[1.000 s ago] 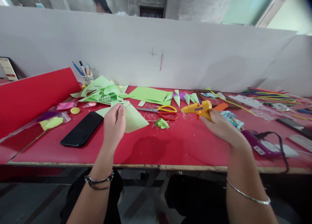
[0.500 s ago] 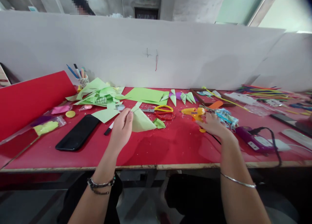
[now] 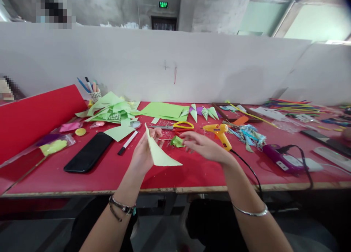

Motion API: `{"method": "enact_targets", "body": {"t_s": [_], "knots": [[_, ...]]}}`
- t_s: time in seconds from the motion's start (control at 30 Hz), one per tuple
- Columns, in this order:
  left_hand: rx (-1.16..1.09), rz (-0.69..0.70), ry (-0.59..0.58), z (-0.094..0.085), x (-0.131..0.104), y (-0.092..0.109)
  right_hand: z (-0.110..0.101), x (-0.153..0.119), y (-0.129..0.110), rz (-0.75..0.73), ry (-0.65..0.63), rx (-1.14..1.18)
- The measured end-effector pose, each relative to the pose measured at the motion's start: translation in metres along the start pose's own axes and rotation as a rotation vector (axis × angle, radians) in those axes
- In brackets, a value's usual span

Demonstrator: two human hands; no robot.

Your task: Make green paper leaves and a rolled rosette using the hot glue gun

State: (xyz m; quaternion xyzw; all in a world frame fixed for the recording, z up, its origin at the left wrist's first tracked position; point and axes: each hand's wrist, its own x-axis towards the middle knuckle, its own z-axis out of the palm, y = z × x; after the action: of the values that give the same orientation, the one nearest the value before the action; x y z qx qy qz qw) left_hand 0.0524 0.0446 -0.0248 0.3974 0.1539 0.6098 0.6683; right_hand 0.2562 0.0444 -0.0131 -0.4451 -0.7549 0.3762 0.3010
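A piece of pale green paper (image 3: 163, 155) is held upright and slightly curved in my left hand (image 3: 144, 149), whose fingers partly show behind it. My right hand (image 3: 201, 145) hovers to the right of that paper, palm down, with its fingers loosely stretched out and nothing visible in them. Just beyond its fingertips lies a crumpled green scrap (image 3: 177, 141). The yellow hot glue gun (image 3: 219, 131) rests on the red tabletop, right of my right hand and apart from it. Behind both hands are scissors with yellow handles (image 3: 183, 125).
Green paper scraps (image 3: 115, 111) are heaped at the back left. A black phone (image 3: 88, 152) and a marker (image 3: 127, 142) lie left of my left hand. Several small paper cones (image 3: 193, 113) line the back. A purple power box (image 3: 285, 160) with cables sits right.
My right hand has left the glue gun and moved left toward the paper. The paper in my left hand has turned more upright and come nearer.
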Motion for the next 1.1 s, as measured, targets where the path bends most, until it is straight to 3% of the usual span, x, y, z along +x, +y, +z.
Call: {"method": "enact_targets", "body": {"t_s": [0.13,0.2,0.37,0.5,0.67,0.97,1.1], "knots": [[-0.086,0.048,0.043,0.002,-0.001,-0.004,0.019,0.006,-0.002,0.039,-0.387,0.188],[-0.115,0.078,0.059,0.003,-0.001,-0.004,0.027,0.008,-0.005,-0.029,-0.457,0.289],[-0.111,0.159,0.078,0.004,0.000,-0.002,0.045,0.016,-0.007,-0.100,-0.248,0.630],[-0.099,0.184,0.107,0.001,0.001,-0.002,0.051,0.019,-0.005,-0.167,-0.273,0.819],[-0.062,0.169,0.027,0.000,0.003,-0.005,0.054,0.017,-0.004,-0.121,-0.148,0.966],[0.311,0.068,-0.069,-0.004,0.000,-0.005,0.046,0.016,-0.013,-0.150,0.098,0.949],[0.478,0.038,-0.128,-0.009,-0.001,-0.001,0.044,0.015,-0.018,-0.165,0.040,0.944]]}}
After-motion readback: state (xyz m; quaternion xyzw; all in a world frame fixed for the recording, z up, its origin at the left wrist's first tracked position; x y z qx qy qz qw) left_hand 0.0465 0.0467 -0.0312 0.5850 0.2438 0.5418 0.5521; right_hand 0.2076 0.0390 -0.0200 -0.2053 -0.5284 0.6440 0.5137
